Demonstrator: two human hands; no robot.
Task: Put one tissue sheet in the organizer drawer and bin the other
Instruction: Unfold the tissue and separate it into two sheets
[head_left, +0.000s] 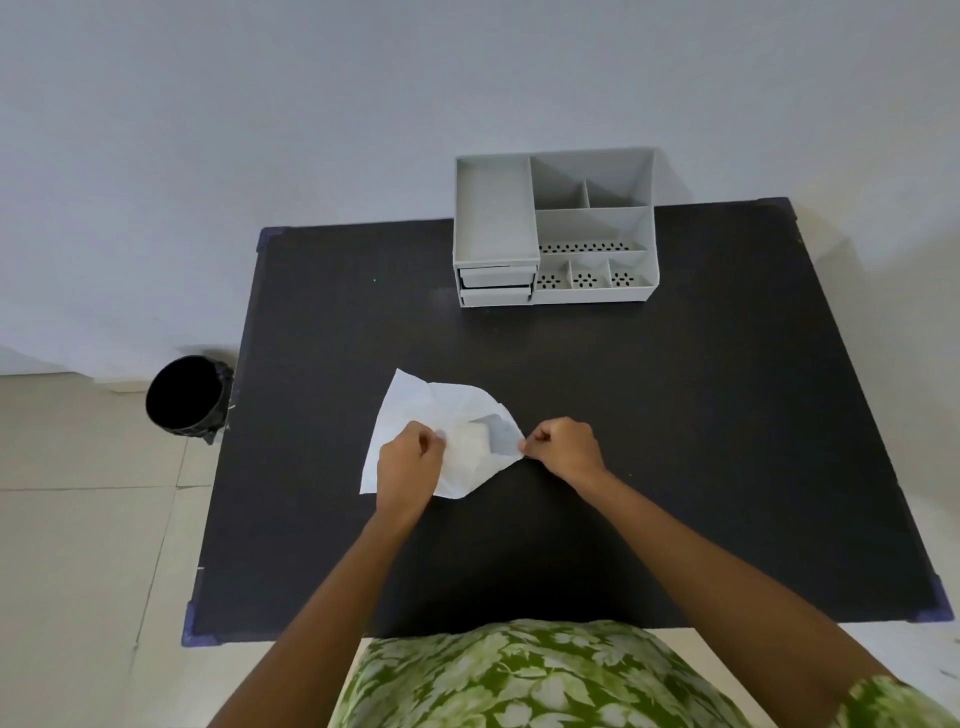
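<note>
White tissue sheets (415, 405) lie crumpled in the middle of the black table (675, 415); they overlap, so I cannot separate one from the other. My left hand (408, 460) pinches the tissue near its middle. My right hand (563, 447) pinches its right corner, which is lifted slightly. The grey organizer (592, 228) stands at the table's far edge, with two small drawers (496, 286) at its lower left, both slightly pulled out. A black bin (184, 397) stands on the floor beside the table's left edge.
A pale wall rises behind the table and the organizer. Beige floor tiles (78, 545) spread on the left around the bin. Blue corner guards (195, 631) cap the table's corners. My green patterned clothing fills the bottom of the view.
</note>
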